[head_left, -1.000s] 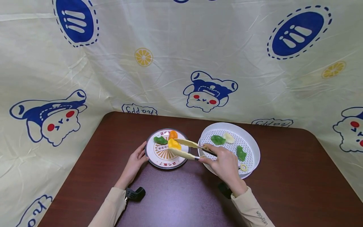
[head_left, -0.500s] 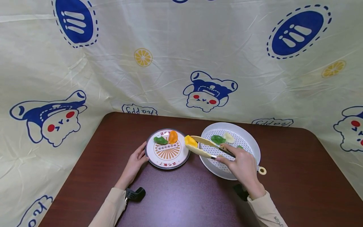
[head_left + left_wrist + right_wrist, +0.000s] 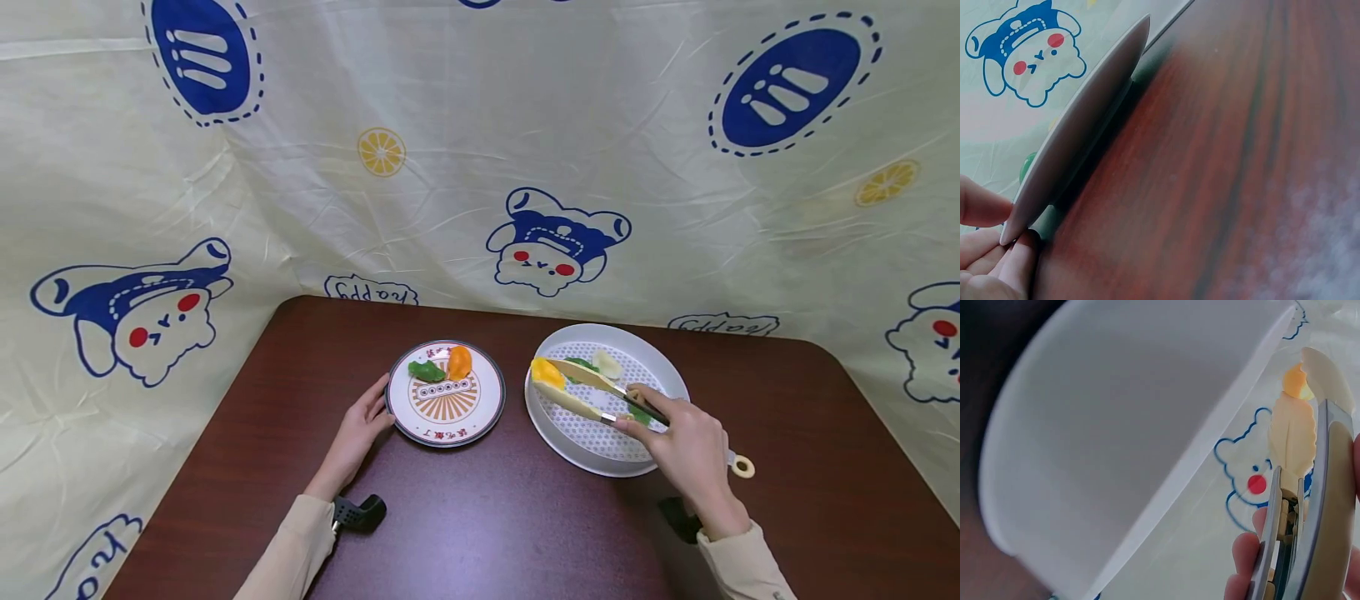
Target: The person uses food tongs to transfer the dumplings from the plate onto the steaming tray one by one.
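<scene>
My right hand (image 3: 690, 442) grips a pair of tongs (image 3: 573, 403) with cream tips. Between the tips is a yellow food piece (image 3: 547, 372), held over the left side of a white round drain basket (image 3: 592, 457). In the basket are green leafy pieces (image 3: 639, 414), partly behind the tongs, and a pale slice (image 3: 607, 364). My left hand (image 3: 360, 429) pinches the rim of a white printed plate (image 3: 442, 421); the left wrist view has the thumb above and fingers beneath. On that plate lie a green piece (image 3: 427, 372) and an orange piece (image 3: 459, 363).
Plate and basket stand side by side on a dark brown table (image 3: 465, 525), with a narrow gap between them. A patterned pale sheet (image 3: 450, 233) hangs behind the table's back edge. The basket's tall white wall (image 3: 1104, 444) fills much of the right wrist view.
The tongs have carried the yellow piece off the plate, rightwards to over the basket. My left hand and the plate have stayed in place, with the green and orange pieces still on it.
</scene>
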### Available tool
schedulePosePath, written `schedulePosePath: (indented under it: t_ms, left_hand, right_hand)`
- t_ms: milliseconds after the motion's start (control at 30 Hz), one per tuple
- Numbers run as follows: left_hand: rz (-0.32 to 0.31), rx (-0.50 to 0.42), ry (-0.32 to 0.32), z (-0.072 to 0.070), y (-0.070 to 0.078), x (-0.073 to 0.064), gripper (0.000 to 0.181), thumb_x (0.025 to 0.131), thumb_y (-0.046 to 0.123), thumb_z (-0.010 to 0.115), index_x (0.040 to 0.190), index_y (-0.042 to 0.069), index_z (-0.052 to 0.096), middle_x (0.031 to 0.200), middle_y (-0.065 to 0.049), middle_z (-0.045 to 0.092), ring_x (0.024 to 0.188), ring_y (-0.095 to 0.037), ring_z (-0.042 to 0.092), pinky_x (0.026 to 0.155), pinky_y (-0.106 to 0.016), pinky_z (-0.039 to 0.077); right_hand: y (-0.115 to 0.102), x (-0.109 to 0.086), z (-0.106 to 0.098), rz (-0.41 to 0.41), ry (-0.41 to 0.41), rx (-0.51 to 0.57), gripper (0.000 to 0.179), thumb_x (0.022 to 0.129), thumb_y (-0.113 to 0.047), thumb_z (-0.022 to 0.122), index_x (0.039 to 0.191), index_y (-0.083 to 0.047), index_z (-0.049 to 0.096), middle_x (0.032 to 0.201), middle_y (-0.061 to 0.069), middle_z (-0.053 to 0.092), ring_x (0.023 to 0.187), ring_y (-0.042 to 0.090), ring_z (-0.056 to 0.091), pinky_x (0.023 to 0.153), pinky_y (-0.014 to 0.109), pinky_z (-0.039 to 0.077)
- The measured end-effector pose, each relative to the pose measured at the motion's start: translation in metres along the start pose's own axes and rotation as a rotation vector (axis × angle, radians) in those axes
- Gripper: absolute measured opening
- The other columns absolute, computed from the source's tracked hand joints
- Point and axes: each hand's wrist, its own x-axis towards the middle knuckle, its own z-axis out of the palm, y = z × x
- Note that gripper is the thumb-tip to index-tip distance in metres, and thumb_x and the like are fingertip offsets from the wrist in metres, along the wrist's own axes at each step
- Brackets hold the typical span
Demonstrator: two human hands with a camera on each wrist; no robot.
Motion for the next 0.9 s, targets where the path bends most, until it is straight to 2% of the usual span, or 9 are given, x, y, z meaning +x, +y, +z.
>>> schedulePosePath:
  t_ms: [167, 333, 900]
  left_hand:
    - [-0.001, -0.002, 0.002, 0.0, 0.0, 0.0, 0.064, 0.09, -0.011, 0.045, 0.149, -0.005, 0.021, 0.155, -0.019, 0.019, 0.14, -0.034, 0.021, 0.092, -0.01, 0.034]
    - [-0.006, -0.002, 0.003, 0.0, 0.001, 0.0, 0.064, 0.09, -0.01, 0.044, 0.149, -0.005, 0.02, 0.155, -0.019, 0.018, 0.14, -0.034, 0.02, 0.092, -0.01, 0.034]
    - [-0.01, 0.008, -0.006, 0.0, 0.001, 0.0, 0.064, 0.091, -0.01, 0.045, 0.15, -0.004, 0.02, 0.156, -0.018, 0.017, 0.141, -0.033, 0.02, 0.093, -0.011, 0.034]
  right_hand:
    - [0.013, -0.006, -0.006, 0.051, -0.016, -0.036, 0.05, 0.064, -0.029, 0.085, 0.107, -0.008, 0.072, 0.067, 0.011, 0.062, 0.054, 0.022, 0.047, 0.045, 0.035, 0.032]
    - [0.025, -0.012, -0.009, 0.081, -0.036, -0.074, 0.051, 0.064, -0.033, 0.085, 0.107, -0.008, 0.072, 0.056, -0.001, 0.044, 0.05, 0.016, 0.038, 0.044, 0.033, 0.028]
    - [0.052, -0.024, -0.012, 0.111, -0.07, -0.137, 0.05, 0.065, -0.035, 0.084, 0.106, -0.011, 0.07, 0.052, -0.004, 0.037, 0.047, 0.015, 0.035, 0.04, 0.032, 0.026]
